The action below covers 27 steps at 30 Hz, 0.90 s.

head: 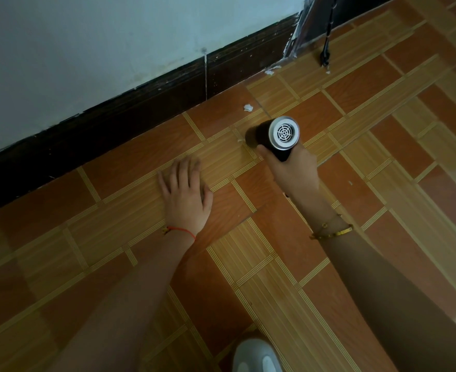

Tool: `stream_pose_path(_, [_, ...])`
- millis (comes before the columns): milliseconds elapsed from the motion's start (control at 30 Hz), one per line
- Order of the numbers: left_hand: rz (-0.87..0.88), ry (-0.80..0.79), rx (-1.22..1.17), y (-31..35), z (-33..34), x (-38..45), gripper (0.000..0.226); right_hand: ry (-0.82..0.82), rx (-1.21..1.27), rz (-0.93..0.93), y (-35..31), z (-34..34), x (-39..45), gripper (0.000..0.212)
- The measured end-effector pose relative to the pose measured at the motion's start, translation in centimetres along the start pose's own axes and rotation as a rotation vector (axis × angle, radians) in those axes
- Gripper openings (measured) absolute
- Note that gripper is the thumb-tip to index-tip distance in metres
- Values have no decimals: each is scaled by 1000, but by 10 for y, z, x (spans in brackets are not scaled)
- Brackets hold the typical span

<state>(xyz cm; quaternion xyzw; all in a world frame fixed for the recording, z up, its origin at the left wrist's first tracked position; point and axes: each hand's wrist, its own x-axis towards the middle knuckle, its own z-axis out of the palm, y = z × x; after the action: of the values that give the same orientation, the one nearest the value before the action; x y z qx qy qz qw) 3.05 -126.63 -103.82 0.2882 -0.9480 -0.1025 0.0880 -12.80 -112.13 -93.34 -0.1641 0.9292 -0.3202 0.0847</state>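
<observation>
Black with a silver rear grille, the dryer (273, 136) sat in your right hand (295, 171), fingers curled round its handle, nozzle pointing at the floor (355, 183) near the skirting (114, 124). Your left hand (185, 196) lay flat on the floor, fingers straight, farther from the skirting. A white scrap (247, 107) lay nearer the skirting.

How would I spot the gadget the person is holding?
Follow the dark skirting board under the pale wall down onto the orange and tan patterned floor. There the right hand grips a black hair dryer, nozzle toward the floor. Its round silver rear grille sets it apart from the small white scraps nearby.
</observation>
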Motion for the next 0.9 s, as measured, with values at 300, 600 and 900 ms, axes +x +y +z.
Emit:
stream_pose_path(300, [4,17,-1,0,0,0,57,-4,-45,-88,-10,-1,8,70])
stream_pose_path(600, [0,17,2,0,1,0,56,51,-30,21,11,-3,8,70])
stream_pose_path(900, [-2,0,5,0,0,0,58,-15,7,66,11,-13,30,74])
